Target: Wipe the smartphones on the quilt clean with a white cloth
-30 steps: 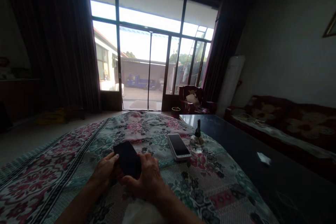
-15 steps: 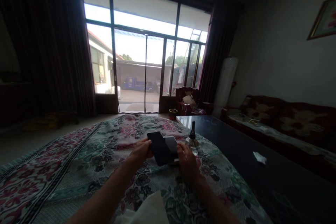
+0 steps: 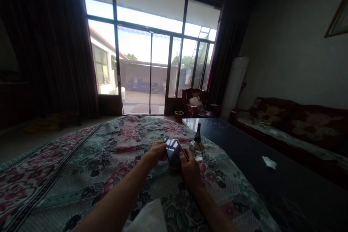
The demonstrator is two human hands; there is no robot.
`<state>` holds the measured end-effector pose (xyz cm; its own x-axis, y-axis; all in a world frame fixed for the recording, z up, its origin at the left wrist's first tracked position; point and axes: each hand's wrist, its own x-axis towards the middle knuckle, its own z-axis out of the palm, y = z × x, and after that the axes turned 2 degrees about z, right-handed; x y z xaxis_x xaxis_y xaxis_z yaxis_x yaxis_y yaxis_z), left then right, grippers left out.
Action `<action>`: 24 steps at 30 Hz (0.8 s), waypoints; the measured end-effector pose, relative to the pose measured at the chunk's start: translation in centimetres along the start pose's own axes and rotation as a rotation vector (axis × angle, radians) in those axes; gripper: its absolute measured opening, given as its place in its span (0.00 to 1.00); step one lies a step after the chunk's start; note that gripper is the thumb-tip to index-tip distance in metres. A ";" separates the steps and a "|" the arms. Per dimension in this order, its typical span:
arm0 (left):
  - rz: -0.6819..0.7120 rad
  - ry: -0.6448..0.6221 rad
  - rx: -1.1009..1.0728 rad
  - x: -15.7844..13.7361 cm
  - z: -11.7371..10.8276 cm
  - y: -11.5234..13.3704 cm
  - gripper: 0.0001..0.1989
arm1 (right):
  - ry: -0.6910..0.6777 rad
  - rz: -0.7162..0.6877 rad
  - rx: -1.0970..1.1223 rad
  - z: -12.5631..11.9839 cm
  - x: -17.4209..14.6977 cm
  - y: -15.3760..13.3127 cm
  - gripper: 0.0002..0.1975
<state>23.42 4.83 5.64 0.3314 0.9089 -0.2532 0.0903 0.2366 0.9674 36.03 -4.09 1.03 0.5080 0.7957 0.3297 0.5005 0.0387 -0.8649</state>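
A smartphone (image 3: pixel 174 151) with a dark, glossy screen is held tilted above the flowered cloth (image 3: pixel 127 152). Window light reflects in its upper part. My left hand (image 3: pixel 157 151) is closed on the phone's left edge. Fingers of my right hand (image 3: pixel 189 166) grip its right edge, with the thumb near the screen. Whether a second flat piece lies behind the phone cannot be made out. Just right of my right hand stands a clear round spray bottle (image 3: pixel 197 148) with a black top. White paper or cloth (image 3: pixel 149 217) lies at the near edge, between my forearms.
A dark glossy table (image 3: pixel 252 159) extends along the right, with a crumpled white tissue (image 3: pixel 269 163) on it. Beyond it is a red sofa (image 3: pixel 299 123). An armchair (image 3: pixel 196 103) stands near the glass doors (image 3: pixel 136 76).
The dark flat piece in my left hand and the lighter one by my right hand were offset. Now one glossy phone shows between closer hands, and my left hand has moved right.
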 end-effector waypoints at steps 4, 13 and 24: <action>0.029 0.021 0.015 0.0 0.1 0.1 0.10 | -0.009 -0.002 -0.018 0.1 -0.2 -0.5 0.28; 0.026 0.118 0.035 0.9 0.6 -2.1 0.15 | -0.004 0.069 -0.012 0.1 0.8 -0.3 0.30; -0.016 0.083 -0.039 2.3 0.5 -2.9 0.10 | -0.118 0.119 -0.089 0.3 1.7 -1.1 0.26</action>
<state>24.42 6.08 2.26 0.2513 0.9299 -0.2686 0.0581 0.2625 0.9632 36.14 -2.62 2.38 0.4845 0.8570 0.1756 0.5045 -0.1097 -0.8564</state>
